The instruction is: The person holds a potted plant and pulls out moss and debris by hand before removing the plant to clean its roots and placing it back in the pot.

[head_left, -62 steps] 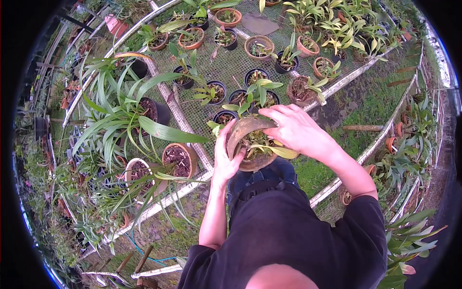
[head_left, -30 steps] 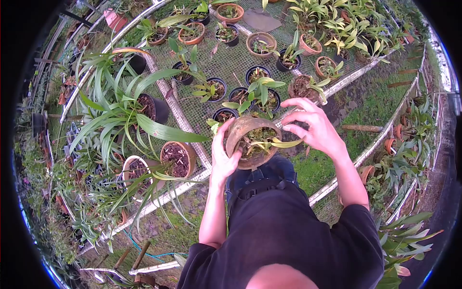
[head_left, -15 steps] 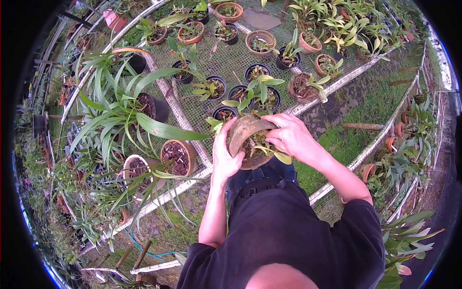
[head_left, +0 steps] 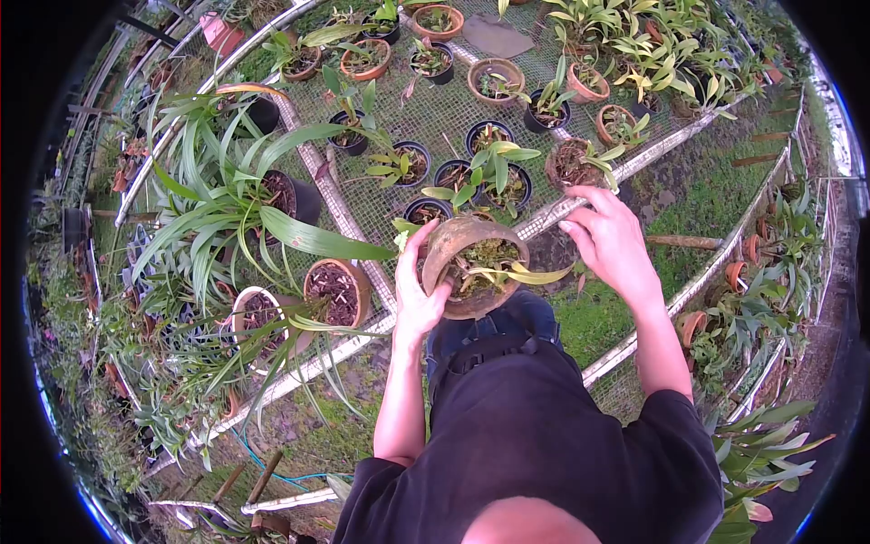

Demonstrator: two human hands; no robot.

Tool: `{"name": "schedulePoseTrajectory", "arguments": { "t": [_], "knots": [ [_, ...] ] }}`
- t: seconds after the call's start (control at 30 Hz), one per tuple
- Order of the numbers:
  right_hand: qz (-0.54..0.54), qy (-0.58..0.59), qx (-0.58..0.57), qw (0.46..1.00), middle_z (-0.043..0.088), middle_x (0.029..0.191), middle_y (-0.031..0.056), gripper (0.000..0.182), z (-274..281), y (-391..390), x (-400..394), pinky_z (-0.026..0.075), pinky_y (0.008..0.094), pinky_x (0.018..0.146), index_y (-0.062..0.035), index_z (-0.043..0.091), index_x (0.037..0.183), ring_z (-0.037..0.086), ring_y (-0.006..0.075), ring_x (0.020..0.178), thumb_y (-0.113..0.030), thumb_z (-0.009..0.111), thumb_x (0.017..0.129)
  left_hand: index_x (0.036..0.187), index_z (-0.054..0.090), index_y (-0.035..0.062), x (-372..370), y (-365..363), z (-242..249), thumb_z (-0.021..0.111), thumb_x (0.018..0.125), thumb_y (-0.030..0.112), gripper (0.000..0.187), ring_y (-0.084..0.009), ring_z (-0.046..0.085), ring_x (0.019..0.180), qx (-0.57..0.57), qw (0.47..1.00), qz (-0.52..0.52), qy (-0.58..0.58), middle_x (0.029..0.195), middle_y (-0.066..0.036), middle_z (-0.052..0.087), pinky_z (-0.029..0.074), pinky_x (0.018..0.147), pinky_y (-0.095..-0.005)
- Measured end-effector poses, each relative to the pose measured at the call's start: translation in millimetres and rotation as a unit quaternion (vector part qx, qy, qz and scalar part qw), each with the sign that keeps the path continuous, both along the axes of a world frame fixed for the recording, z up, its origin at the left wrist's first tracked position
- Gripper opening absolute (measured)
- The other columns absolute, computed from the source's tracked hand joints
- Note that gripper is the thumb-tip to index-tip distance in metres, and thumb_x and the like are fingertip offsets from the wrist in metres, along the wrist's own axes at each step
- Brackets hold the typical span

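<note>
My left hand (head_left: 418,299) grips the left side of a weathered clay pot (head_left: 448,243), thumb over the rim and fingers around the outside. The pot is tilted, its mouth turned toward me, above the front edge of the mesh bench. Inside are green moss and a small plant with a yellowing leaf (head_left: 535,273) that sticks out over the right rim. My right hand (head_left: 614,243) is off to the right of the pot, thumb and fingers apart with nothing seen between them. Its fingertips are close in view to a round brown pot (head_left: 564,170) with a leafy plant.
Several black plastic pots (head_left: 412,165) and clay pots (head_left: 496,80) stand on the wire mesh bench (head_left: 399,118), edged by a pale rail (head_left: 666,147). Long strap leaves (head_left: 317,238) reach in from the left. Below are grass and soil (head_left: 598,313).
My right hand has let go of the pot's rim and moved right, opening its fingers. The pot's mouth now shows more fully, still in my left hand.
</note>
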State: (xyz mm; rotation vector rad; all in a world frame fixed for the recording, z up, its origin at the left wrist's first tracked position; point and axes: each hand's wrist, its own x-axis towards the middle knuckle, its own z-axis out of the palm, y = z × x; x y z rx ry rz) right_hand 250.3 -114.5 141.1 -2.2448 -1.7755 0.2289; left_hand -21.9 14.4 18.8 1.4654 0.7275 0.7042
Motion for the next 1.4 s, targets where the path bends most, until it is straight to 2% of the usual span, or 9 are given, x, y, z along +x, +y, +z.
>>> {"name": "schedulePoseTrajectory", "arguments": {
  "t": [0.03,0.2,0.47,0.7,0.8,1.0,1.2,1.37,1.4],
  "knots": [
    [0.008,-0.087,-0.007,0.996,0.068,0.132,0.0107,0.019,5,-2,0,0.051,0.0474,0.107,-0.0013,0.076,0.106,0.062,0.0342,0.126,-0.011,0.077,0.091,0.153,0.051,0.0065,-1,0,0,0.062,0.064,-0.001,0.090,-0.0264,0.061,0.116,-0.002,1.000,0.000,-0.003,0.135,-0.014,0.063,0.049,0.108,-0.0413],
    [0.101,0.197,0.035,0.975,0.065,0.136,0.0112,0.022,6,5,-9,0.051,0.0469,0.106,-0.0051,0.078,0.106,0.063,0.0337,0.125,-0.006,0.079,0.085,0.153,0.051,0.0064,4,-1,-2,0.063,0.064,0.001,0.090,-0.0268,0.061,0.118,-0.003,1.000,-0.015,-0.006,0.136,-0.015,0.063,0.048,0.109,-0.0418],
    [0.211,-0.077,-0.073,0.972,0.064,0.139,0.0143,0.024,-13,12,-36,0.051,0.0464,0.102,-0.0059,0.079,0.105,0.063,0.0321,0.123,-0.017,0.066,0.088,0.152,0.052,0.0090,3,-3,-2,0.066,0.063,0.006,0.090,-0.0354,0.059,0.130,0.033,0.997,-0.045,0.060,0.139,-0.018,0.062,0.044,0.117,-0.0469],
    [0.223,-0.042,-0.126,0.966,0.063,0.126,0.0191,0.019,-24,17,-44,0.058,0.0444,0.082,0.0012,0.071,0.095,0.067,0.0307,0.103,-0.014,0.065,0.086,0.152,0.052,0.0106,-6,-4,-4,0.067,0.063,0.009,0.091,-0.0375,0.058,0.131,0.076,0.994,-0.049,0.067,0.142,-0.018,0.062,0.042,0.119,-0.0478],
    [0.225,-0.032,-0.154,0.962,0.062,0.131,0.0220,0.020,-23,19,-50,0.060,0.0449,0.080,0.0032,0.069,0.097,0.068,0.0336,0.105,-0.013,0.065,0.085,0.152,0.052,0.0108,-9,-5,-5,0.066,0.063,0.009,0.090,-0.0376,0.058,0.131,0.051,0.995,-0.045,0.074,0.141,-0.018,0.062,0.042,0.119,-0.0478],
    [0.215,0.021,-0.010,0.976,0.060,0.138,0.0244,0.018,-28,14,-49,0.060,0.0470,0.081,0.0036,0.063,0.102,0.069,0.0383,0.111,-0.003,0.067,0.086,0.153,0.051,0.0074,-11,-5,-12,0.066,0.065,0.014,0.089,-0.0319,0.059,0.127,-0.013,0.999,-0.038,0.013,0.137,-0.016,0.063,0.043,0.116,-0.0456],
    [0.120,0.220,0.042,0.967,0.064,0.128,0.0190,0.010,-16,8,-41,0.057,0.0462,0.079,0.0008,0.061,0.103,0.071,0.0385,0.095,-0.002,0.066,0.095,0.153,0.048,0.0005,-4,-3,-6,0.067,0.067,0.020,0.090,-0.0258,0.061,0.123,-0.060,0.996,-0.038,-0.049,0.132,-0.016,0.062,0.046,0.113,-0.0422],
    [0.015,0.282,0.065,0.957,0.067,0.122,0.0156,0.007,-5,-3,-8,0.054,0.0397,0.089,0.0019,0.056,0.105,0.067,0.0282,0.102,-0.005,0.057,0.105,0.155,0.046,0.0006,1,-4,7,0.068,0.068,0.019,0.091,-0.0254,0.062,0.122,-0.090,0.994,-0.024,-0.063,0.131,-0.015,0.062,0.046,0.112,-0.0406],
    [-0.001,0.267,0.100,0.959,0.065,0.111,0.0146,0.005,-8,-5,-2,0.054,0.0419,0.082,0.0024,0.055,0.105,0.067,0.0339,0.092,-0.001,0.058,0.103,0.155,0.046,0.0005,2,-4,7,0.068,0.068,0.019,0.092,-0.0255,0.062,0.123,-0.092,0.993,-0.030,-0.068,0.132,-0.015,0.061,0.046,0.113,-0.0406]
  ]
}}
